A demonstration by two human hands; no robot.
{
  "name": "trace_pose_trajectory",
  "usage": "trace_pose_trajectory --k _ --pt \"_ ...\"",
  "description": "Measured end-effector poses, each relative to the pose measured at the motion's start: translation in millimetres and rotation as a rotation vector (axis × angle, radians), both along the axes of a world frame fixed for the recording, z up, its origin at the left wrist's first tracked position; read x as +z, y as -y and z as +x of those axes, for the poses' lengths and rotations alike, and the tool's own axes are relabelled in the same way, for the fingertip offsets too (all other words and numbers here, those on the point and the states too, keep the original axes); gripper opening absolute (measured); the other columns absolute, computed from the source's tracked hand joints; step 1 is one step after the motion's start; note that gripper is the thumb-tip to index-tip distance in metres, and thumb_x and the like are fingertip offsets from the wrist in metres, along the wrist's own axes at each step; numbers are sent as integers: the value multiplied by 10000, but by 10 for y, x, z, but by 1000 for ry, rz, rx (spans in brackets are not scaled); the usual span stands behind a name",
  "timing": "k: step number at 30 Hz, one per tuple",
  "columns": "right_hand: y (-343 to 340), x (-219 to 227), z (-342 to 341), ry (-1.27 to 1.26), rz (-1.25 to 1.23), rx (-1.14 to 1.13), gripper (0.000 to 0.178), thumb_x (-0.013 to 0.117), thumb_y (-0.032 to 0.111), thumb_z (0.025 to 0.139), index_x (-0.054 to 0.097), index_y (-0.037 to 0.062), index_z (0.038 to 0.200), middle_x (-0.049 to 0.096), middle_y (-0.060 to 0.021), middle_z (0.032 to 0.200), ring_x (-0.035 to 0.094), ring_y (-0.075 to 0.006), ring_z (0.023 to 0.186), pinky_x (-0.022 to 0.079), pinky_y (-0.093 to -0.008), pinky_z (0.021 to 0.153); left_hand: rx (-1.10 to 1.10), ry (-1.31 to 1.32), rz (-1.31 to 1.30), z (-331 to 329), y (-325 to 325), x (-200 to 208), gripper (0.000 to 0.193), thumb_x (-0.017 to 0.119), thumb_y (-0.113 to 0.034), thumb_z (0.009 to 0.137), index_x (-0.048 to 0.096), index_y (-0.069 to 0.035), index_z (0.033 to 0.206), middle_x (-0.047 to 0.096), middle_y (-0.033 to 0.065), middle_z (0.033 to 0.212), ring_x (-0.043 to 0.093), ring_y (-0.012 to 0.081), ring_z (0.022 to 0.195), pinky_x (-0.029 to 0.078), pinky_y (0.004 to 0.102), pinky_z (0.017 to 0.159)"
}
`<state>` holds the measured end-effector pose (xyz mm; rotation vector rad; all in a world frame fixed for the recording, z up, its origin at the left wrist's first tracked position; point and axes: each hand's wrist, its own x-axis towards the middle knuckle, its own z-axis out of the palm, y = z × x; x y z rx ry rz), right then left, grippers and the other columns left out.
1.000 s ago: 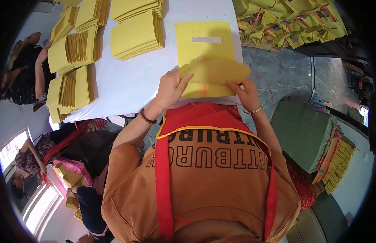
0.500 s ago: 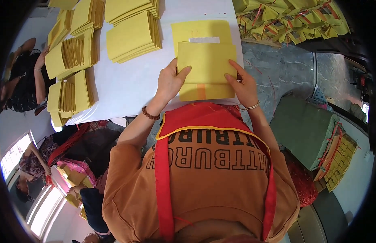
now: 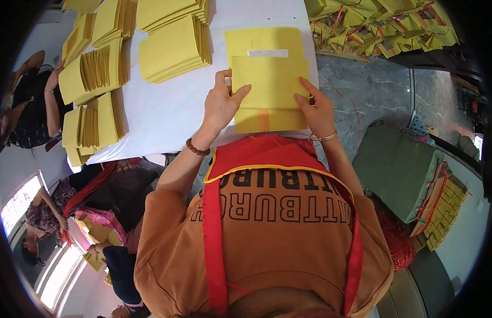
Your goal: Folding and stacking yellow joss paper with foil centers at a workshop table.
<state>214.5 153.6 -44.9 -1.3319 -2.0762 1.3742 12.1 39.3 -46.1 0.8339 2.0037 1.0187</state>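
A folded piece of yellow paper point(image 3: 270, 85) lies at the near edge of the white-covered table, between my two hands. My left hand point(image 3: 222, 100) grips its left edge, thumb on top and the other fingers partly hidden. On the right edge my right hand point(image 3: 316, 108) pinches it the same way, with the index finger along the side. Just beyond it, partly covered, is another yellow sheet point(image 3: 262, 38) bearing a silvery-white strip point(image 3: 267, 53). An orange band point(image 3: 264, 119) crosses the near flap of the yellow paper.
Stacks of folded yellow paper point(image 3: 169, 50) stand on the white tablecloth point(image 3: 166, 114) to the left. A heap of yellow paper with red strings point(image 3: 384, 29) is at the far right. A green padded block point(image 3: 397, 164) stands at right. Other people point(image 3: 36, 106) are at left.
My left hand has shifted slightly, its index finger now higher along the paper's left edge. The folded paper has moved a little toward me. My right hand has barely moved.
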Motion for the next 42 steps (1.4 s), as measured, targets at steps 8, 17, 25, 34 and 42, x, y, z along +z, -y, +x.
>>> trace_pose_trajectory --k 8,17,25,34,42 --pt "-2 -30 -1 -36 49 3 427 624 155 757 571 75 1174 628 -149 881 541 -210 603 443 -308 590 -31 -790 70 31 -57 304 587 687 -274 769 428 -23 1231 595 124 981 549 215 888 398 372 765" --pt "31 -23 1 -78 80 1 409 615 148 768 571 64 1166 617 -140 847 544 -220 610 439 -287 580 -566 -845 219 314 -293 4 693 630 -455 754 422 -74 1295 344 159 1361 271 356 1274 208 508 1024" --pt "276 24 -111 136 991 459 476 624 373 777 522 184 1202 364 -123 1365 361 -315 1236 244 -535 996 -607 -893 161 302 -309 -108 701 588 -466 767 387 -88 1323 351 136 1373 265 339 1288 171 518 1040" --pt "361 -181 -121 137 737 525 589 488 469 853 413 84 1292 295 -202 1402 296 -333 1299 196 -532 1038 -515 -579 266 167 -286 -49 631 605 -256 759 374 -50 1308 365 137 1348 267 318 1293 158 492 1052" --pt "361 -131 -152 272 787 574 598 486 429 861 388 72 1330 300 -196 1405 291 -323 1302 197 -508 1046 -660 -677 324 47 -147 71 619 564 -332 834 333 -86 1353 317 159 1392 217 333 1326 136 525 1050"
